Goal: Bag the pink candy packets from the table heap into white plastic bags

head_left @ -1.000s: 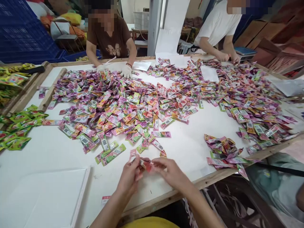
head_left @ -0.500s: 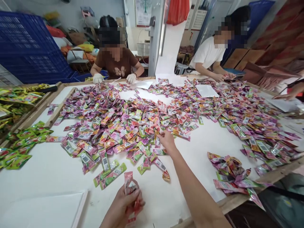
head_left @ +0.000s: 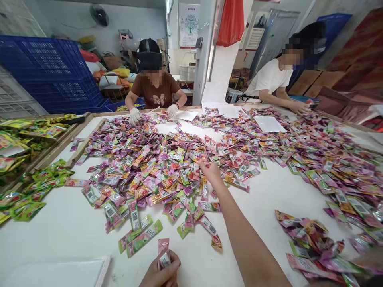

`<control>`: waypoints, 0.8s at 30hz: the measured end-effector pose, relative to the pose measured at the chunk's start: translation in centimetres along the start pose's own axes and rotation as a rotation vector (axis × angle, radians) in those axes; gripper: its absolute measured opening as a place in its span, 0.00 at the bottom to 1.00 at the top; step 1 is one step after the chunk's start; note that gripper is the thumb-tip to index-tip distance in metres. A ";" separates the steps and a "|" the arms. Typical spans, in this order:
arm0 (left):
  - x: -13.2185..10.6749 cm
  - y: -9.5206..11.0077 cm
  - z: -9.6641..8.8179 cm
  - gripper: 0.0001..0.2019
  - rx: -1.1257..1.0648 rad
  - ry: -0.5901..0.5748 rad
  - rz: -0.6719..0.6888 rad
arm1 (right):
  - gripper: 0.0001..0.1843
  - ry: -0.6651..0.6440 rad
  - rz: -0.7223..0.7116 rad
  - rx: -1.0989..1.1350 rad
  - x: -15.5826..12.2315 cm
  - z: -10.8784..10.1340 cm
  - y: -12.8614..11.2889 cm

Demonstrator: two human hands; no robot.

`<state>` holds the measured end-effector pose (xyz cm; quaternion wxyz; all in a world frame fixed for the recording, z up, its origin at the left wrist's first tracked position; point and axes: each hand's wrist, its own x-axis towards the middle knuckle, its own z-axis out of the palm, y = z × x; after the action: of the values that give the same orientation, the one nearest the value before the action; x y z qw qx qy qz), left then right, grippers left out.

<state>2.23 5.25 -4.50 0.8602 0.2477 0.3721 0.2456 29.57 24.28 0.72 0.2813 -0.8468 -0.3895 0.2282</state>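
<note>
At the bottom centre, my left hand (head_left: 164,269) is closed around a pink sachet (head_left: 163,244), whose top end sticks up above the fingers; whether more lie beneath it is hidden. My right hand (head_left: 212,174) reaches out over the table into a wide pile of small printed sachets (head_left: 155,163), pink, purple, orange and green. Its fingertips are pinched together at a pink and orange sachet (head_left: 196,157) in the pile. Closer to me, a green and pink sachet (head_left: 144,239) lies flat at the pile's front edge.
A white tray (head_left: 105,267) sits at lower left. Green packets (head_left: 32,199) lie beside a wooden divider (head_left: 80,147). More sachets (head_left: 314,243) are heaped at lower right. Across the table (head_left: 245,231) are a person with white gloves (head_left: 135,116) and another in a white shirt (head_left: 265,75).
The camera view has tilted up slightly. My right hand has shifted a little farther into the pile. My left hand still grips the pink sachet, now lower in view.
</note>
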 end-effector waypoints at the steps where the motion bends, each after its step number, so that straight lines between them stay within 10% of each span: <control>1: 0.1 0.0 0.1 0.20 0.017 0.002 0.000 | 0.31 -0.026 0.007 -0.012 -0.1 0.6 -1.0; 4: 0.0 0.3 0.1 0.19 0.040 0.002 0.032 | 0.39 -0.095 0.052 -0.014 -0.5 1.7 -2.8; 9: -1.2 2.0 0.7 0.17 -0.009 0.082 0.055 | 0.21 -0.237 0.050 0.133 -3.2 -0.7 -1.0; 15: -0.8 4.3 3.2 0.22 -0.059 0.249 0.068 | 0.15 -0.632 -0.133 0.422 -16.6 -0.8 1.4; 19: 0.0 4.1 3.8 0.19 -0.163 0.249 0.122 | 0.23 -0.614 -0.407 0.430 -23.6 1.0 1.6; 22: -0.5 4.4 2.9 0.19 -0.222 0.393 0.186 | 0.22 -0.962 -0.416 0.509 -21.9 0.5 2.3; 24: -1.4 4.8 2.1 0.21 -0.189 0.482 0.240 | 0.13 -0.842 -0.325 0.423 -18.1 0.1 2.7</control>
<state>1.83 7.53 0.47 0.7310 0.1431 0.5092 0.4312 20.22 8.58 1.97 0.2970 -0.5337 -0.5416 0.5776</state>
